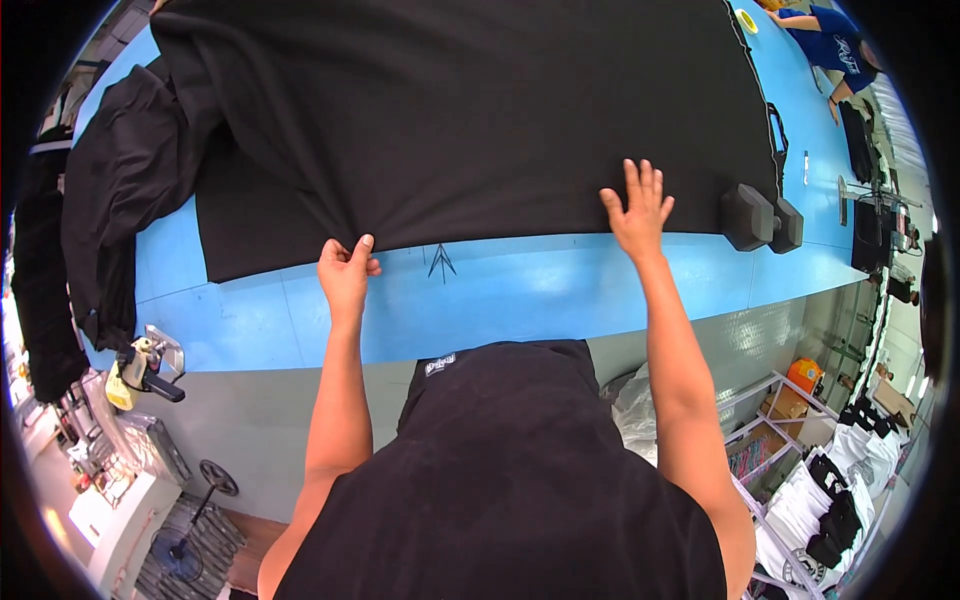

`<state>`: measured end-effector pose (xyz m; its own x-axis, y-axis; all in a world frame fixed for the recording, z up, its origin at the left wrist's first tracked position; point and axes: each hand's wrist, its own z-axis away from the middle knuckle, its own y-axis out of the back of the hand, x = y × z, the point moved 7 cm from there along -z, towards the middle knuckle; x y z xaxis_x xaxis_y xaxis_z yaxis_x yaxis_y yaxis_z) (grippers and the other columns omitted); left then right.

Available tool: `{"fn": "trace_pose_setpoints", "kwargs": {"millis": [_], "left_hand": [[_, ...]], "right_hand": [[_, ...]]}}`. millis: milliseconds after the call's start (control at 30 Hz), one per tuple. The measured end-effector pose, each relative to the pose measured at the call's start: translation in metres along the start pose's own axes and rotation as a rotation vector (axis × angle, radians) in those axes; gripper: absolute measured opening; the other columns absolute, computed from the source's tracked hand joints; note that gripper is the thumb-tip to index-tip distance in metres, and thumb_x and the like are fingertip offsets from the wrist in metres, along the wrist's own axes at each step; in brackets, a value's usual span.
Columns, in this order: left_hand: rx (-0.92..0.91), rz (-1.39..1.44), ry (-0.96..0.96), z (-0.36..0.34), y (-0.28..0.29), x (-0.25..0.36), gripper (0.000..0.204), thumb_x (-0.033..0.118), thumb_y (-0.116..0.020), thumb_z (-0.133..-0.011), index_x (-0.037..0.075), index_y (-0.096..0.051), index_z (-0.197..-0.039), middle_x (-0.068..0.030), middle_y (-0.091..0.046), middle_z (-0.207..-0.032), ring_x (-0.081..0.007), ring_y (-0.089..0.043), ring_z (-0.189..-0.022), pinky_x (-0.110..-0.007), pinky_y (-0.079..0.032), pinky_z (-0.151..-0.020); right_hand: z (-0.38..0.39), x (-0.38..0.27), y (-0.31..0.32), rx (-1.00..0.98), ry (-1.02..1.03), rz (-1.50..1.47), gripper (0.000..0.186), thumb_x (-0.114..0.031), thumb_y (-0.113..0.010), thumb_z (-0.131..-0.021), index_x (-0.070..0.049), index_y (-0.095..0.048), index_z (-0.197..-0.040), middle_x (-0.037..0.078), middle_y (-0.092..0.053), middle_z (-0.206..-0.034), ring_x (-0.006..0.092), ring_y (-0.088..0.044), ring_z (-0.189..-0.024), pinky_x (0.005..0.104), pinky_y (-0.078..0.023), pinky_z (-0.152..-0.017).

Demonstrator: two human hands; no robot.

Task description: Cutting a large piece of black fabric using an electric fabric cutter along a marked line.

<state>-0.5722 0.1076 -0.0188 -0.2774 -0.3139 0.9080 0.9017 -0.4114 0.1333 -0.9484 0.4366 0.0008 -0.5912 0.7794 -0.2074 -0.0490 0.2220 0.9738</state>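
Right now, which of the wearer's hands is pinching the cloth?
The left hand: thumb and finger pinch the near edge of the cloth. The right hand is open, fingers spread, nearer the dumbbell.

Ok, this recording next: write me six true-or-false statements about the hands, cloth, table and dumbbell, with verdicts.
1. The left hand pinches the cloth at its near edge. True.
2. The right hand lies open on the cloth. True.
3. The cloth is white. False: it is black.
4. An arrow mark shows on the table. True.
5. The table is red. False: it is blue.
6. The dumbbell is between the hands. False: it is right of the right hand.
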Motion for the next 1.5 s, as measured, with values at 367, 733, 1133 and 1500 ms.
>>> {"fn": "trace_pose_setpoints", "kwargs": {"millis": [367,733,1133,1500], "left_hand": [[0.058,-0.114,-0.035,-0.001,-0.002,0.0,0.046,0.014,-0.078,-0.087,0.009,-0.036,-0.071,0.001,-0.049,-0.062,-0.0088,-0.06,-0.052,-0.026,-0.051,-0.046],[0.053,-0.314,-0.061,0.0,0.001,0.006,0.048,0.022,-0.08,-0.086,0.006,-0.038,-0.069,-0.0027,-0.049,-0.056,-0.0113,-0.058,-0.048,-0.029,-0.045,-0.043],[-0.227,-1.149,-0.989,0.021,-0.164,0.062,0.055,0.048,-0.057,-0.096,0.017,-0.054,-0.141,-0.009,-0.045,-0.15,-0.0348,-0.03,-0.146,-0.061,-0.015,-0.117],[-0.268,-1.275,-0.954,0.015,-0.178,0.045,0.063,0.056,-0.052,-0.097,0.019,-0.049,-0.148,-0.0079,-0.039,-0.157,-0.0334,-0.021,-0.151,-0.064,-0.004,-0.118]], "right_hand": [[0.013,-0.096,-0.02,-0.151,0.07,0.034,0.073,-0.067,-0.049,-0.093,-0.029,-0.036,-0.155,0.007,-0.021,-0.165,0.0353,-0.012,-0.153,0.0741,-0.003,-0.112],[0.023,-0.174,-0.042,-0.078,0.211,0.038,0.073,-0.066,-0.045,-0.095,-0.029,-0.031,-0.157,0.007,-0.019,-0.166,0.0366,-0.012,-0.153,0.0737,-0.002,-0.112],[0.016,-0.174,-0.034,-0.104,0.177,-0.083,0.072,-0.066,-0.043,-0.095,-0.025,-0.036,-0.155,0.01,-0.022,-0.164,0.0392,-0.015,-0.151,0.0765,-0.007,-0.111],[-0.006,0.029,-0.004,-0.01,-0.194,0.063,0.075,-0.068,-0.046,-0.094,-0.028,-0.034,-0.156,0.009,-0.023,-0.165,0.041,-0.014,-0.152,0.0746,-0.004,-0.112]]}}
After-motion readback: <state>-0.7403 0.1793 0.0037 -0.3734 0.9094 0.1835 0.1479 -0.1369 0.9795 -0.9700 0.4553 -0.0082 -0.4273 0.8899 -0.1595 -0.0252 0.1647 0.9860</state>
